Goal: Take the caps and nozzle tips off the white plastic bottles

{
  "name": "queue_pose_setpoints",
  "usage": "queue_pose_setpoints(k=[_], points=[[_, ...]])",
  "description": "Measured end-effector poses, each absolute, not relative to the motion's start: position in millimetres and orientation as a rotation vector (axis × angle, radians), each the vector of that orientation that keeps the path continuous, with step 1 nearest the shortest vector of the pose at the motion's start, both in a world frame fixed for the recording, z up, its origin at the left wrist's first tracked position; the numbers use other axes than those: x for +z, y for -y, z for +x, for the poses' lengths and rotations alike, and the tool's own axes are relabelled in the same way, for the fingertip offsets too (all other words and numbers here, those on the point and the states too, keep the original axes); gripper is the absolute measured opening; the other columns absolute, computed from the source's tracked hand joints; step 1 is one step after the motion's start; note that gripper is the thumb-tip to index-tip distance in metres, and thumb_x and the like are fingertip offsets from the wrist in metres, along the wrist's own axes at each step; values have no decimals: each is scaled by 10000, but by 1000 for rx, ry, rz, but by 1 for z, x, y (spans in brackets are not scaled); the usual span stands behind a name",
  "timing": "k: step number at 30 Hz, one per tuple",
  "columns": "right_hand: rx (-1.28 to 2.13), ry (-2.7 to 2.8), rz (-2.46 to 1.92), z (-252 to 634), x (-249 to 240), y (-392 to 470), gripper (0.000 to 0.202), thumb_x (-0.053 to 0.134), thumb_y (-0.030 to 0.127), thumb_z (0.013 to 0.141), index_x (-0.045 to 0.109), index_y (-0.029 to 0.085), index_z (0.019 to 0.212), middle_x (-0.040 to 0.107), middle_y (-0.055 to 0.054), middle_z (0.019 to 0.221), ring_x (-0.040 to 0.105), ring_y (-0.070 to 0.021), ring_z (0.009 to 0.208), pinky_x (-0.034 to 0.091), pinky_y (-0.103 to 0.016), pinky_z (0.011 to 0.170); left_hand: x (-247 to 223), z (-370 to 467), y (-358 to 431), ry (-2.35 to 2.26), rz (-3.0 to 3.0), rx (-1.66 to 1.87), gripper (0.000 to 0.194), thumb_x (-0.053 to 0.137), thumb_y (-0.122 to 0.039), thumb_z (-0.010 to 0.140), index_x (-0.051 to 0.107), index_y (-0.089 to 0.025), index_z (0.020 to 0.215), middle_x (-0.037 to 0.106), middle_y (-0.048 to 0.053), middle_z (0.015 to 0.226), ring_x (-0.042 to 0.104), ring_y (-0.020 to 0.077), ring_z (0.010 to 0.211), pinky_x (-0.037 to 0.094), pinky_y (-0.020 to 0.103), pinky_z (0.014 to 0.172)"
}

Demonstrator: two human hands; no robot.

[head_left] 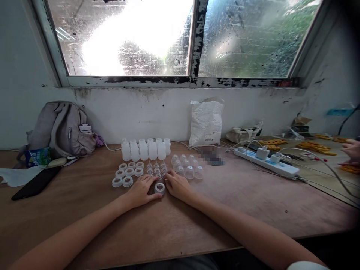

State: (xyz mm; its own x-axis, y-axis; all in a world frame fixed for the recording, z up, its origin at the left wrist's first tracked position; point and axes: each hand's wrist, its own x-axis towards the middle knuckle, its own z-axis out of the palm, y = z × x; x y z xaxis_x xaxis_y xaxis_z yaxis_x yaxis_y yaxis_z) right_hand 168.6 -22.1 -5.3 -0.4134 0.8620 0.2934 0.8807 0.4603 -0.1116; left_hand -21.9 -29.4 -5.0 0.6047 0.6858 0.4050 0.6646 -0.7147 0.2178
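My left hand (144,190) rests on the table with its thumb stretched out by a single white ring (159,188). Its fingertips reach the front of a group of clear nipples (156,166). On the other side of that ring, my right hand (176,183) has its fingers bent down at the same nipples; whether it pinches one is hidden. Several more rings (129,171) lie in rows to the left. Behind stand several translucent bottles (143,150). Clear domed caps (189,171) are set in rows to the right of the nipples.
A grey backpack (63,131), a black phone (36,183) and a green packet (38,156) lie left. Behind stands a white plastic bag (206,123). A power strip (267,163) with cables lies right. Another person's hand (351,150) shows near yellow parts (316,147).
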Motion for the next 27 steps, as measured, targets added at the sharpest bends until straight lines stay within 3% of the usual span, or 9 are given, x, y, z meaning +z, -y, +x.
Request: queue_pose_setpoints(k=[4,14,21,27], points=[[-47,2346,-1423,170,-6,21,202,358,283,831,521,205,921,498,-53,990,544,-130,747,367,-219,608,0,-24,33,-1128,2793,770,380,504,-483,725,542,-184,957,571,58,938,479,213,940,364,361,869],[204,2434,-826,171,-1,27,103,472,137,710,516,178,793,532,-21,819,481,-93,613,360,-194,577,2,-28,34,-1141,2587,1191,275,477,-348,779,473,-173,991,544,63,938,492,193,904,397,336,805],[245,2272,-797,172,-4,22,105,449,73,635,414,168,608,457,-5,713,414,-91,578,329,-197,532,5,-26,35,-1079,2703,1060,290,497,-379,763,492,-172,966,556,60,936,495,190,907,390,337,825],[255,2125,-871,172,-1,23,57,425,116,730,441,169,741,441,8,694,404,-83,537,335,-203,530,1,-20,35,-1194,2753,992,308,485,-420,758,512,-169,933,563,65,917,501,202,897,387,349,821]])
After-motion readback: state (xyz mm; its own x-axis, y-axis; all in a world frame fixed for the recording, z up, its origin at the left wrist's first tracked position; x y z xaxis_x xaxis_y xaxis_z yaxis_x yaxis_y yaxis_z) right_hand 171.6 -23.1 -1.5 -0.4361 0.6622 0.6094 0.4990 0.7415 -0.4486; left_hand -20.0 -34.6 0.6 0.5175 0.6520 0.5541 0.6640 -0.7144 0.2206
